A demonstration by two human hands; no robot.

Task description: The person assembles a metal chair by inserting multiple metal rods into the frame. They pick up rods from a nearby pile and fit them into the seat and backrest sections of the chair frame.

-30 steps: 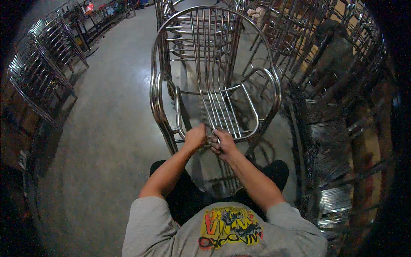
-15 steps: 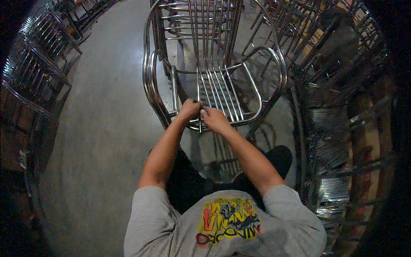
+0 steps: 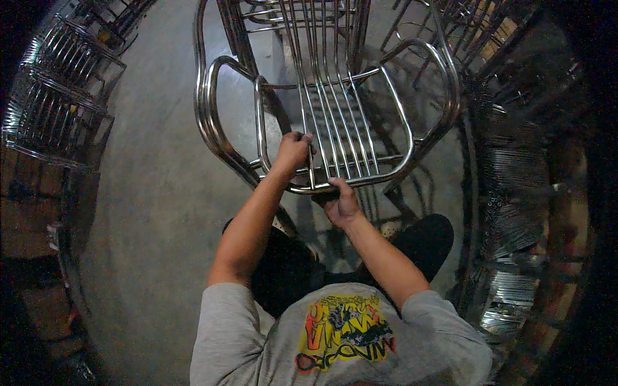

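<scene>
In front of me stands a shiny metal tube chair frame (image 3: 412, 132) with looped armrests and a seat of long thin rods. My left hand (image 3: 295, 153) is closed around the leftmost seat rod (image 3: 311, 177), a little above the seat's front rail (image 3: 380, 179). My right hand (image 3: 342, 204) grips that front rail just right of the same rod; its thumb lies on top and the other fingers are mostly hidden beneath. The lower end of the leftmost rod meets the rail between my two hands. Several other rods run side by side to its right.
Behind the chair stands more metal tube framework (image 3: 257, 29). Stacked slatted metal frames (image 3: 55, 109) line the left side. At the right lie bundles of shiny metal pieces (image 3: 512, 296). My knees are bent below the chair's front, over a grey floor (image 3: 148, 212).
My hands were together at the rod's lower end. The right hand has moved down and right onto the front rail; the left has shifted slightly up along the rod. The chair appears larger in view.
</scene>
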